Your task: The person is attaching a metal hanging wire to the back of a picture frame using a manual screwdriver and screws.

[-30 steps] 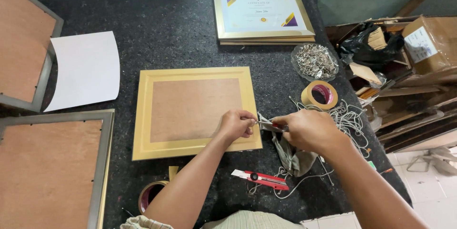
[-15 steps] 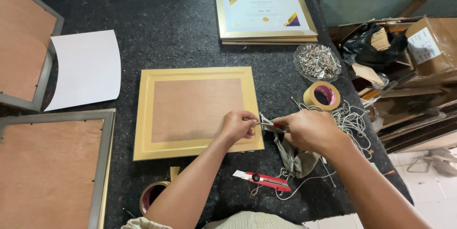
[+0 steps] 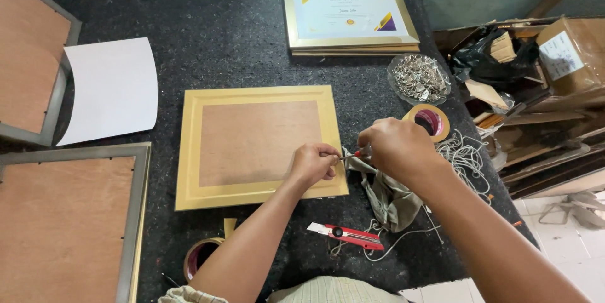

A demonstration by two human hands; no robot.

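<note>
A dark felt-covered worktop (image 3: pixel 252 26) fills the room's middle. Two big frames lie face down at its left, one (image 3: pixel 63 227) near the person, another (image 3: pixel 28 57) farther off, with a white sheet of paper (image 3: pixel 110 89) between them and the centre. In the centre lies a gold frame (image 3: pixel 255 142), back up, its brown backing board showing. At the far edge sits a framed certificate (image 3: pixel 346 13) on a stack. To the right are a glass dish of metal bits (image 3: pixel 419 78), a roll of tape (image 3: pixel 427 120), loose cord (image 3: pixel 466 158) and a grey rag (image 3: pixel 391 196).

The left hand (image 3: pixel 312 164) pinches something small at the gold frame's right edge, fingers closed narrow. The right hand (image 3: pixel 394 148), just beside it, holds a red-handled tool (image 3: pixel 356 154) in a closed grip, tip at the frame's edge. A red box cutter (image 3: pixel 350 235) lies nearer the person, and another tape roll (image 3: pixel 201 257) sits by the left forearm.
</note>
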